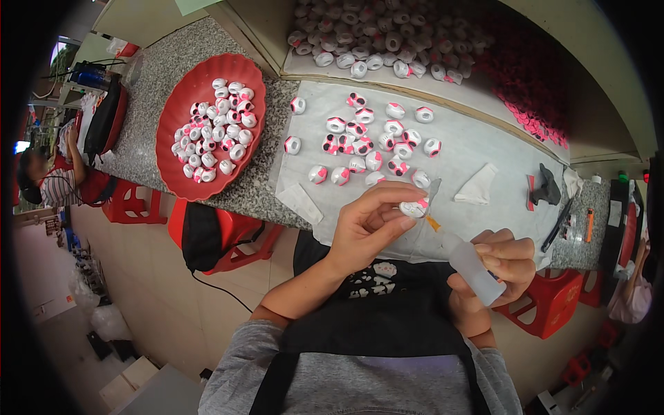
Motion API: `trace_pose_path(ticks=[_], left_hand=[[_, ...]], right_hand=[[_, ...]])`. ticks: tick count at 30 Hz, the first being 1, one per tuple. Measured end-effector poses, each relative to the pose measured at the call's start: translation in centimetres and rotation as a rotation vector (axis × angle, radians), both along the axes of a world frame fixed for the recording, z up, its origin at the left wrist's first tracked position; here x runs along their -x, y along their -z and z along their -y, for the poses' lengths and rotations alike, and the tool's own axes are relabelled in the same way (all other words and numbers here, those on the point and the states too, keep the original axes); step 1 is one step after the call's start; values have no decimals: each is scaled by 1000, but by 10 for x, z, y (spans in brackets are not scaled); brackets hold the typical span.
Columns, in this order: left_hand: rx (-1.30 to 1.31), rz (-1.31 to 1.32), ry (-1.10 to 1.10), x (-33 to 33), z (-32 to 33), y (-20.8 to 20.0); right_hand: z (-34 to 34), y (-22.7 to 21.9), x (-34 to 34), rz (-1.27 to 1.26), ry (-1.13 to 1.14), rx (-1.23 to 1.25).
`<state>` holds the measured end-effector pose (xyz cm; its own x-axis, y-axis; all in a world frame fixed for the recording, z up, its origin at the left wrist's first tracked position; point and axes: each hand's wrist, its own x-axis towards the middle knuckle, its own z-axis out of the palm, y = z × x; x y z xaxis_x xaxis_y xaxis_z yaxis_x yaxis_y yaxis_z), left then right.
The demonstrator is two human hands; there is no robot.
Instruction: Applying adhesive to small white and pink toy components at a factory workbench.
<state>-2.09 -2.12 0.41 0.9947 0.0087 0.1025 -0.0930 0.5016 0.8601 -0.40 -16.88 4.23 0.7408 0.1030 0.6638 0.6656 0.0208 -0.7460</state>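
Pinched between the thumb and fingers of my left hand point(361, 227) is a small rounded white-and-pink plastic piece point(413, 208). My right hand point(510, 257) grips a translucent white squeeze bottle point(476, 271), tilted with its orange nozzle point(434, 223) pointing at that piece. A small gap shows between nozzle and piece. Several similar pieces, some with black spots, lie on the white sheet point(443, 235) beyond my hands. More of them fill part of a red scalloped tray point(173, 155) at the left.
A shelf box point(443, 91) at the back holds heaps of white pieces and small pink parts point(529, 114). White scraps point(476, 184), a dark cloth-like scrap point(548, 185) and an orange stick point(589, 225) lie rightward. Red stools point(550, 304) stand below the counter; other people sit at both far sides.
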Motion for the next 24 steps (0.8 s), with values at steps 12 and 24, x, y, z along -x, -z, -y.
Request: trace_pose_path(ticks=[12,24], left_hand=[[-83,7,6,1,0,0],[-432,152,-84,3,-6,0]], right_hand=[[-2,0,1,-18,-16,-1],[-5,0,5,-35,-7,61]])
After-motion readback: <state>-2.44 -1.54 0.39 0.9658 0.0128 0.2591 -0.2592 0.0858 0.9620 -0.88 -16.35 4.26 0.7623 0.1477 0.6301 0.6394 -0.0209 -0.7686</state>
